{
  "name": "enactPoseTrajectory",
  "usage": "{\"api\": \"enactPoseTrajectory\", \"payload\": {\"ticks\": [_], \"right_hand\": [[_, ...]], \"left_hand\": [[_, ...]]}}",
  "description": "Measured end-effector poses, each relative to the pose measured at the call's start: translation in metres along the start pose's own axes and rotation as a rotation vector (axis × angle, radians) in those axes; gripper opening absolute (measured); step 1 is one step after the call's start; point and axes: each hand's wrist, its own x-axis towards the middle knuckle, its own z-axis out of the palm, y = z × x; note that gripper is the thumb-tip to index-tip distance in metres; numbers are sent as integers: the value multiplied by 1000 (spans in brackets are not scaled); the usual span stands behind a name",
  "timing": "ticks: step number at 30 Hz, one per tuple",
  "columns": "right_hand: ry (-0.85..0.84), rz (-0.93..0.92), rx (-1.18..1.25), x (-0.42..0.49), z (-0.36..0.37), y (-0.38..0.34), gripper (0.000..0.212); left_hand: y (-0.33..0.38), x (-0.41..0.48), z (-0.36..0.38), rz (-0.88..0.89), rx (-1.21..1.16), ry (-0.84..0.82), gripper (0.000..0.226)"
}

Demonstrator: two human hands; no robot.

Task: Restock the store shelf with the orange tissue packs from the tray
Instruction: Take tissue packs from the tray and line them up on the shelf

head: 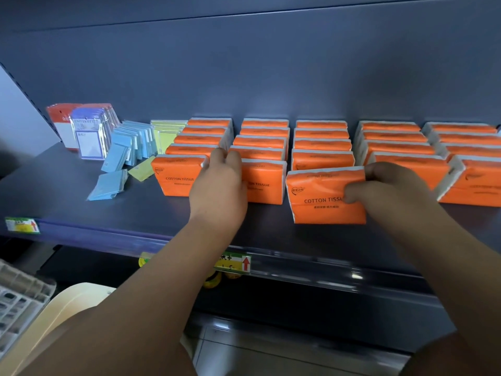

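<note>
The leftmost front tissue pack (176, 177) carries "COTTON TISSUE" in dark letters. On the neighbouring pack (265, 183) the left hand (217, 183) leaves only "N TISSUE" to read. The third pack (320, 196) shows "COTTON TISS", with the ending under the right hand (390, 185). The left price label (21, 225) and the middle price label (235, 263) each bear a red arrow; their other print is not legible.

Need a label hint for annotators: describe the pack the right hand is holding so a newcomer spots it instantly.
On the dark shelf, rows of orange tissue packs run front to back. Take the third row from the left: its front pack is pinched at its right end by the right hand. Unlike its neighbours, it sits nearer the shelf edge, out of line.
</note>
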Motion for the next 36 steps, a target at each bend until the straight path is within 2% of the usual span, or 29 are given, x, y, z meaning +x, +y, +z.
{"api": "enactPoseTrajectory", "payload": {"ticks": [6, 9, 13, 15, 17, 21, 25, 28, 30, 34, 36], "right_hand": [[-8, 6, -20, 1, -1, 1, 26], [-4, 25, 7, 3, 0, 4, 23], [65, 81, 46, 7, 0, 11, 24], [82, 101, 69, 10, -1, 13, 26], [48, 122, 110, 12, -1, 13, 24], [23, 124, 120, 11, 2, 12, 21], [48, 72, 68, 9, 3, 12, 19], [34, 78, 66, 8, 8, 13, 6], [31, 109, 102, 10, 12, 14, 7], [26, 137, 114, 13, 18, 14, 32], [15, 131, 119, 14, 21, 16, 32]], "left_hand": [[-4, 4, 0, 17, 37, 23, 26], [-2, 1, -2, -4, 72, 26, 33], [19, -11, -15, 42, 51, 106, 32], [34, -24, -21, 94, -85, 116, 25], [48, -40, -22, 93, -334, 33, 21], [69, -60, -18, -58, -777, -206, 27], [75, -57, -13, -193, -957, -248, 41], [77, -56, -10, -214, -980, -248, 37], [78, -58, -8, -197, -942, -246, 36], [78, -60, -5, -185, -852, -259, 42], [78, -59, -5, -184, -825, -277, 44]]}}
